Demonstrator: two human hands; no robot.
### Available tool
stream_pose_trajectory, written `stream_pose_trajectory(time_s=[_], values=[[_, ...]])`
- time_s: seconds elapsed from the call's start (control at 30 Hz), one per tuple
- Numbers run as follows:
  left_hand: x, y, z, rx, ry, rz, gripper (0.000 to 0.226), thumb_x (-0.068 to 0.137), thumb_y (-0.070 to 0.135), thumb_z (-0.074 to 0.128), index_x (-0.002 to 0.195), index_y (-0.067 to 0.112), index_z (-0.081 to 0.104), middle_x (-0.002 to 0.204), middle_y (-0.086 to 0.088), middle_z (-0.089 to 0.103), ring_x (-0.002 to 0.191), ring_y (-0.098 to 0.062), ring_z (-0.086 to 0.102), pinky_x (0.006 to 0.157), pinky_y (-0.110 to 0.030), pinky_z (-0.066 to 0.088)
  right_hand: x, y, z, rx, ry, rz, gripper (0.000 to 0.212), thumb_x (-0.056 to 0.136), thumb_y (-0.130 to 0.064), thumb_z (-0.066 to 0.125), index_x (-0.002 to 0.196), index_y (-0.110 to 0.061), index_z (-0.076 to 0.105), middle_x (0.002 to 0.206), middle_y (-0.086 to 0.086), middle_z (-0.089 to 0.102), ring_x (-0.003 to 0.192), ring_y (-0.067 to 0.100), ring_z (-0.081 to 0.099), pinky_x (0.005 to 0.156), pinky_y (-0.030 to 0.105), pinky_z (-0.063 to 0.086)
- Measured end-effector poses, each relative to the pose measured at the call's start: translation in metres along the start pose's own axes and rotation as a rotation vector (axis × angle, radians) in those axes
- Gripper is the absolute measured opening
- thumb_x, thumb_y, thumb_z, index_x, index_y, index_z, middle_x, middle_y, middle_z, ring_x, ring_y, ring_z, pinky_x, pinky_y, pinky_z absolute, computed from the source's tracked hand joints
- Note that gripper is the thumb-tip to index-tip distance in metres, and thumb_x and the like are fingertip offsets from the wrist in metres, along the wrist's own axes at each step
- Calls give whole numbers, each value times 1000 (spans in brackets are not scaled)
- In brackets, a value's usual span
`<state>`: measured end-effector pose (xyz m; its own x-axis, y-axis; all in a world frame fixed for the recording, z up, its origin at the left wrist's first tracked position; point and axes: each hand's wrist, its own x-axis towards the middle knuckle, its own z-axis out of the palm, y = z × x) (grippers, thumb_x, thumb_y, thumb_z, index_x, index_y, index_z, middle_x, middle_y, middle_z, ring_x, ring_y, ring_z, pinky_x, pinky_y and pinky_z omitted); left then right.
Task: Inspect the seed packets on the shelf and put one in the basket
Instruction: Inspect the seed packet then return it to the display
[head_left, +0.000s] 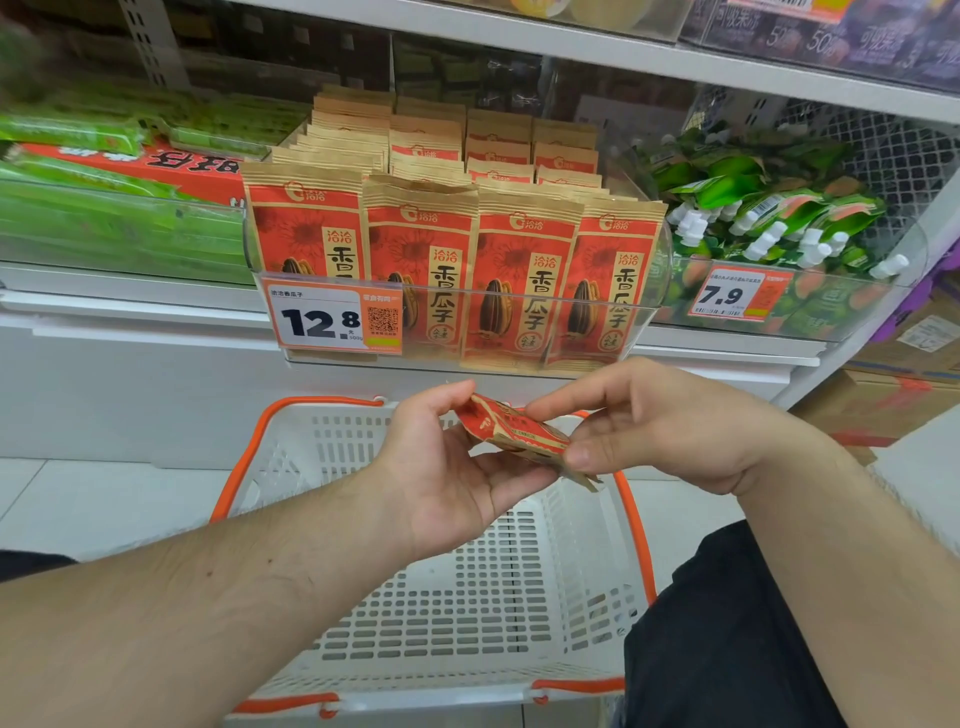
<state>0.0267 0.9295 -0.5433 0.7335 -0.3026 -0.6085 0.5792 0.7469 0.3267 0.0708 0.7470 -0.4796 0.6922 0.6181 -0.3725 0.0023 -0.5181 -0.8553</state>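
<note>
Rows of seed packets (452, 260) stand in a tray (657, 291) on the shelf (156, 312), at twelve o'clock from the basket (467, 597) below. Between them, above the basket, the left hand (447, 467) at nine o'clock and the right hand (660, 421) at three o'clock hold one packet (511, 434). Pouches (769, 218) lie at three o'clock from the tray.

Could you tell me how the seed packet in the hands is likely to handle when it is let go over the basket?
The packet bends between both hands, so it is probably floppy. It looks thin and light and should drop flat into the basket.
</note>
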Motion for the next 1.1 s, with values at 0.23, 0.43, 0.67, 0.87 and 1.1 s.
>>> stream_pose_trajectory(time_s=[0.23, 0.43, 0.67, 0.87, 1.1], values=[[1, 1, -2, 54, 12, 23, 46, 92, 39, 50, 108, 0, 67, 113, -29, 69, 91, -41, 73, 75, -51, 61, 0, 4, -5, 34, -65, 39, 58, 65, -9, 76, 121, -19, 68, 93, 19, 75, 79, 18, 68, 76, 24, 52], [-2, -2, 0, 272, -77, 56, 53, 73, 32, 42, 108, 5, 71, 101, -21, 74, 75, -34, 73, 72, -42, 53, 11, 1, 10, 120, 118, 155, 44, 83, -14, 80, 120, -21, 57, 104, 8, 74, 68, 20, 66, 62, 31, 56], [-8, 16, 14, 614, -87, 228, 40, 88, 17, 44, 120, 6, 65, 107, -19, 74, 89, -34, 71, 83, -44, 57, 18, 4, 6, 197, 303, 99, 25, 92, -16, 68, 112, -1, 65, 80, 14, 70, 49, 13, 53, 45, 22, 43], [-28, 47, 30, 861, -54, 411, 34, 95, 18, 59, 124, 0, 57, 112, -23, 71, 91, -36, 69, 78, -46, 57, 14, -14, 0, 561, 493, -175, 14, 84, -11, 63, 97, -6, 58, 64, 10, 65, 41, 13, 52, 41, 22, 44], [-49, 95, 76, 655, -62, 699, 11, 96, 12, 58, 104, 13, 65, 88, -9, 77, 69, -14, 72, 53, -26, 58, 26, -61, -13, 1072, 642, -249, 11, 100, -10, 51, 96, -9, 61, 62, 4, 64, 45, 10, 60, 44, 20, 52]])
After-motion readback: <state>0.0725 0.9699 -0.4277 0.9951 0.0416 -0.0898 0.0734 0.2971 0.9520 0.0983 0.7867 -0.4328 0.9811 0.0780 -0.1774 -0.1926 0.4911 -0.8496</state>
